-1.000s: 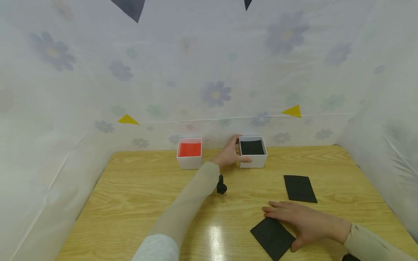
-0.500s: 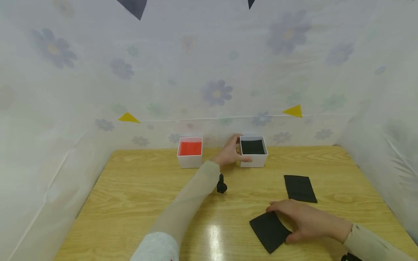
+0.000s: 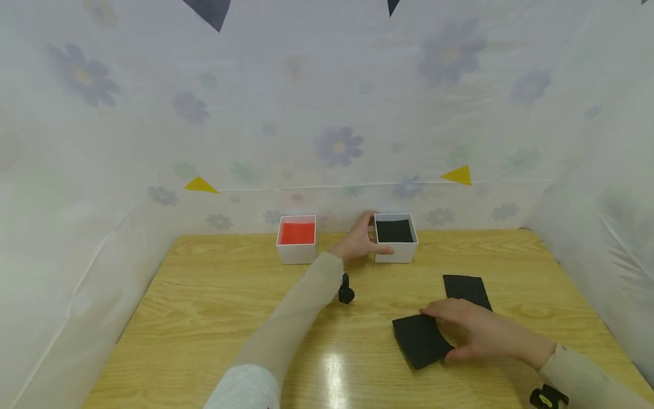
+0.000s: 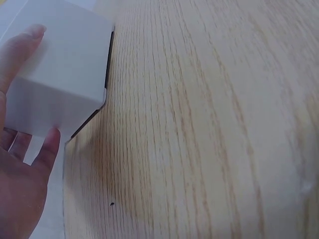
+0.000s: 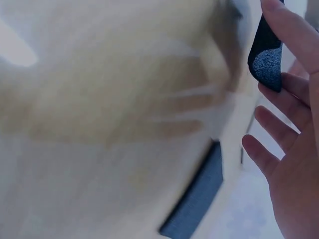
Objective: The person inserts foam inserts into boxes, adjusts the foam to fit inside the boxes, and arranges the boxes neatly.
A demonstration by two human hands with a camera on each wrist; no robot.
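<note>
left hand [image 3: 360, 243]: at far edge of the light wooden tabletop [image 3: 214, 295], thumb & fingers curled round the near-left corner of the white square box with black lining [image 3: 395, 237]; left wrist view shows fingertips on the box's white wall [image 4: 55, 84], box standing on the wood.
right hand [image 3: 472, 332]: near-right part of tabletop, thumb under & fingers over the black rectangular foam sheet [image 3: 420, 339], pinching it; right wrist view shows its edge [image 5: 265, 52] lifted between thumb & fingers, rest blurred.
2nd sheet: another black rectangular foam sheet [image 3: 466, 288] lies flat just beyond the right hand, towards right edge, untouched.
other box: white square box with red lining [image 3: 297, 238], far edge, left of the black-lined one, well apart from both hands.
progress (my read): early-mid. Black-lined box steadied, 1 sheet gripped but not yet at any box; 2nd sheet not started. Can't tell if box linings are sheets already in.
</note>
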